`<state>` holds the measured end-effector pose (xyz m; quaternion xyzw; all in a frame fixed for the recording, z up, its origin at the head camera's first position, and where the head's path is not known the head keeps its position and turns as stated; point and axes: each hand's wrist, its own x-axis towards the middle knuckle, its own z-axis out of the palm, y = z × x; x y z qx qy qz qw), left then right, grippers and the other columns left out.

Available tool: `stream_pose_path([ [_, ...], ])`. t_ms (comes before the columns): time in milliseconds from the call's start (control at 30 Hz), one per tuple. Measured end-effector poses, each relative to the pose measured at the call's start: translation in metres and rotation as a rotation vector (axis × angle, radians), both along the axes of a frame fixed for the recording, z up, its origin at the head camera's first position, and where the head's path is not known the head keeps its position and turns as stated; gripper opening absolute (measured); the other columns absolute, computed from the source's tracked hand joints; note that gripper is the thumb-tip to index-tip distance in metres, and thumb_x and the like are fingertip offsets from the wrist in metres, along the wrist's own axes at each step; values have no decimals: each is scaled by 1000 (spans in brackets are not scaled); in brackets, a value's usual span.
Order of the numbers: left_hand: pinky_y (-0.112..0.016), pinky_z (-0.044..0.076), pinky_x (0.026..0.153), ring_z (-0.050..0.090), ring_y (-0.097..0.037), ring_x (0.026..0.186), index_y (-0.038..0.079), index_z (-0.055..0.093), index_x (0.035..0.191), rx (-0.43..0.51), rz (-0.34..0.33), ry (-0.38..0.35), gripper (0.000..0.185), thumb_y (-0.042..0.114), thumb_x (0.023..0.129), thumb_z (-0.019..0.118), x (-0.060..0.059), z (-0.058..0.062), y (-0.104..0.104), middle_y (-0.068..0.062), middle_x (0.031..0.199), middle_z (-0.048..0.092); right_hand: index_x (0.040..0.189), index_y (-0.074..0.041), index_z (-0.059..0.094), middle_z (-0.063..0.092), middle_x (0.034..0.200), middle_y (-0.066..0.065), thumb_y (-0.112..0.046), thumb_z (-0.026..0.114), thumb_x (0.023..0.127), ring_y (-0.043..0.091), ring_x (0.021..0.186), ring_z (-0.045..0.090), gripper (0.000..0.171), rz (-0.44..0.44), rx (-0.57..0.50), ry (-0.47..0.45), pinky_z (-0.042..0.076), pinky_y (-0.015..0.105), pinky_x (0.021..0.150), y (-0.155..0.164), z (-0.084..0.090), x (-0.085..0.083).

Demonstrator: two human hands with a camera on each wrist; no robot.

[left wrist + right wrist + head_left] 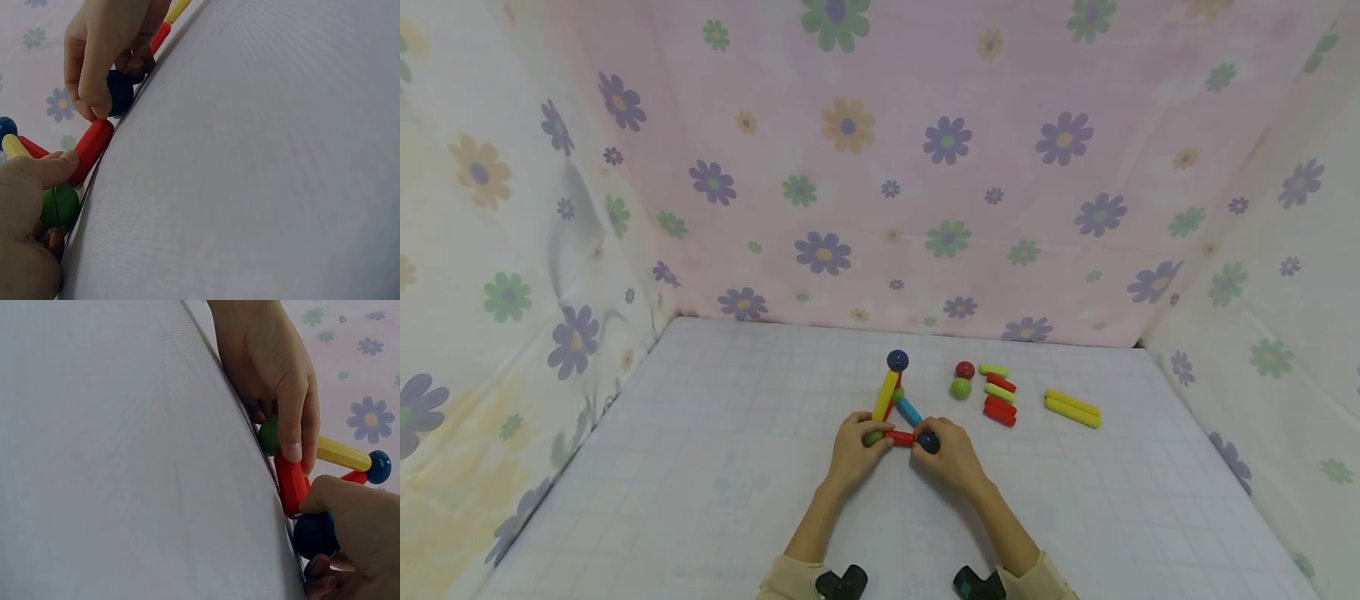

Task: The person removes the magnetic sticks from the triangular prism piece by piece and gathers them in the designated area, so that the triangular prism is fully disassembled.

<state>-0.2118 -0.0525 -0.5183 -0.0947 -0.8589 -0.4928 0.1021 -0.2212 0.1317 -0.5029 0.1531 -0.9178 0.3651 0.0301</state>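
In the left hand (pixel 852 452): a green ball (pixel 60 207), gripped between thumb and fingers at the left end of the front red rod (pixel 291 485), with thumb laid on that end too. In the right hand (pixel 953 455): a dark blue ball (pixel 314 537), pinched at the rod's right end; contact between the two hard to tell behind fingertips.

Thus held: one ball-and-rod frame, on the white tabletop (pixel 715 500), around and beyond the front red rod. Included, beyond the rod: a blue rod (pixel 909 411), slanting away from near its right end; a yellow rod (pixel 885 395), reaching from its left end to a far dark blue ball (pixel 897 360), apparently raised.

Handling, by judgement: light, stiff, smooth, perhaps slippery; sturdy piece by piece, weakest at the joints. Best taken by the balls, close to the joints.

To the right of the front red rod and beyond: a loose red ball (pixel 965 369), a loose green ball (pixel 960 388), five short rods (pixel 1000 392) in red and yellow-green; farther right, two long yellow rods (pixel 1072 408), side by side.

Brands, labels, writing: none legible.
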Motion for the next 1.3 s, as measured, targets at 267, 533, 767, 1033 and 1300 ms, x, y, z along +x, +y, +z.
stream_pose_path([
  [267, -52, 40, 93, 53, -34, 107, 9, 75, 97, -4, 8, -7, 17, 11, 81, 72, 0, 1, 0, -17, 112, 59, 90, -13, 66, 62, 87, 2, -12, 70, 78, 18, 81, 55, 12, 8, -14, -16, 50, 45, 83, 0, 0, 0],
  [533, -53, 40, 92, 53, -35, 107, 8, 75, 97, -4, 1, -2, 16, 10, 81, 71, 0, 2, -1, -17, 111, 60, 101, -14, 68, 64, 103, 4, -12, 67, 85, 22, 96, 54, 17, -24, -189, -107, 47, 46, 90, 11, 3, 1],
  [767, -52, 40, 93, 52, -34, 108, 8, 75, 97, 16, -3, -25, 16, 10, 82, 70, 1, 2, -2, -17, 113, 59, 115, -6, 62, 59, 109, 12, -14, 68, 86, 21, 82, 52, 30, -177, -227, -61, 46, 22, 67, 29, 4, -7],
  [1033, -52, 40, 93, 52, -34, 108, 9, 75, 97, 21, -8, -13, 17, 10, 81, 71, 2, 1, -3, -17, 113, 58, 119, 2, 57, 59, 112, 21, -7, 71, 82, 26, 79, 62, 41, -266, -315, -76, 52, 21, 68, 39, 3, -19],
  [1300, -51, 41, 92, 52, -33, 108, 9, 75, 97, 24, -3, -8, 17, 11, 81, 71, 1, -2, -2, -16, 112, 59, 120, 0, 58, 59, 115, 20, -14, 72, 82, 31, 91, 61, 42, -333, -294, -96, 52, 38, 83, 42, -1, -24],
])
